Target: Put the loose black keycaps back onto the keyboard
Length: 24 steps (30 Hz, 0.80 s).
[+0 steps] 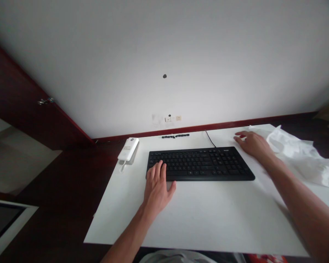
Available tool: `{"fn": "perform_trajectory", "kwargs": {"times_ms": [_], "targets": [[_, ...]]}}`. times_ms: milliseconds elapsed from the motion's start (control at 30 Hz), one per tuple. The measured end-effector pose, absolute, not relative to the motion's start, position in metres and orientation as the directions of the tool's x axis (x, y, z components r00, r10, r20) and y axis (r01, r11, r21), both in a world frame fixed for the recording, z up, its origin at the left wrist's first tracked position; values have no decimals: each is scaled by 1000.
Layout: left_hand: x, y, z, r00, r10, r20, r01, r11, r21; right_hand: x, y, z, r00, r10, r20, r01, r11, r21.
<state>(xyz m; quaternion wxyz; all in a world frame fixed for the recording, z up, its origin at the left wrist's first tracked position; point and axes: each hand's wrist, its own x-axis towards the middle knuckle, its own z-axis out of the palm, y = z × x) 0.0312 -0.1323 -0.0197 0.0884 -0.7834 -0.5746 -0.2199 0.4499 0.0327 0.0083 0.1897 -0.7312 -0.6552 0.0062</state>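
Centrally in the frame lies a black keyboard (200, 163), flat on the white table (208, 215), with its cable (210, 139) running off toward the far edge. A row of small black pieces (175, 136), loose keycaps by the look of them, is lined up just beyond it near the table's far edge. Whether any gaps show among the keys cannot be told at this size, so how many are off or back in place stays unclear; judging by that row alone, the work on the keys looks only partly done.

At the keyboard's lower left corner, the left hand (157, 186) rests palm down, fingers loosely together and extended over the first keys, thumb spread out along the front edge. It grips nothing and seems merely to steady the board.

Toward the upper right, the right hand (252, 144) lies flat on the table just beyond the keyboard's far right corner, fingers relaxed and slightly apart, holding nothing that can be seen. Just to its right lies a crumpled white sheet (301, 155), paper or cloth, seemingly touching the wrist.

Left of the keyboard, apart from it, sits a white box-shaped device (128, 149) with a label, near the table's left edge.
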Motion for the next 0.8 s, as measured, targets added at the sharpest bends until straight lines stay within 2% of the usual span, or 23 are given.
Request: {"fn": "perform_trajectory", "kwargs": {"times_ms": [100, 233, 333, 433, 800], "targets": [[34, -133, -20, 242, 857, 454, 944, -317, 97, 399, 15, 21, -25, 881, 472, 934, 189, -303], [35, -133, -21, 228, 858, 461, 947, -306, 102, 321, -19, 24, -297, 823, 484, 748, 516, -417], [36, -133, -21, 222, 857, 466, 944, -308, 118, 285, -35, 18, -495, 747, 444, 632, 660, -406], [37, -134, -23, 226, 854, 469, 939, -319, 128, 280, -34, 10, -564, 710, 422, 589, 704, -397], [38, -135, -26, 237, 853, 465, 943, -318, 102, 303, -16, 1, -482, 786, 387, 615, 618, -489]]}}
